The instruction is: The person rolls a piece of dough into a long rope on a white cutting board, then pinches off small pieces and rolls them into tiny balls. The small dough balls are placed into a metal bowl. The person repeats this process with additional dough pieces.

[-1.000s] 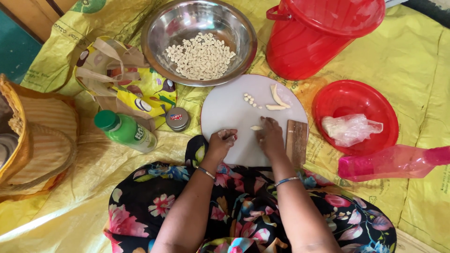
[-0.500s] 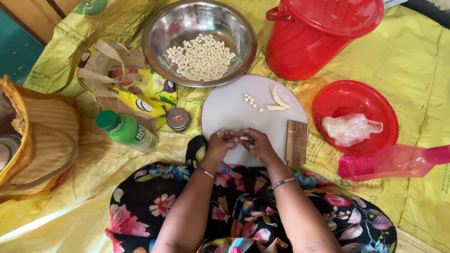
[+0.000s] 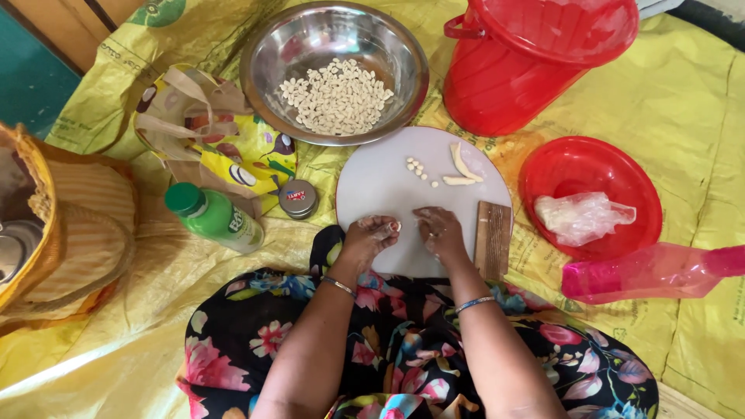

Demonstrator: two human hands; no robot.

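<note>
On the near edge of the round white board (image 3: 388, 186), we note a small dough piece (image 3: 393, 226) pinched in the left hand (image 3: 370, 235); right hand (image 3: 439, 230) rests beside it, fingers curled, grasp indiscernible. We judge shaping underway; next needs a light roll, then placement near the finished bits (image 3: 417, 167), short of the steel bowl (image 3: 268, 54).

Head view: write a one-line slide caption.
Both hands, left hand and right hand, pinch dough over a round white board beside a steel bowl of small pale pieces.
</note>
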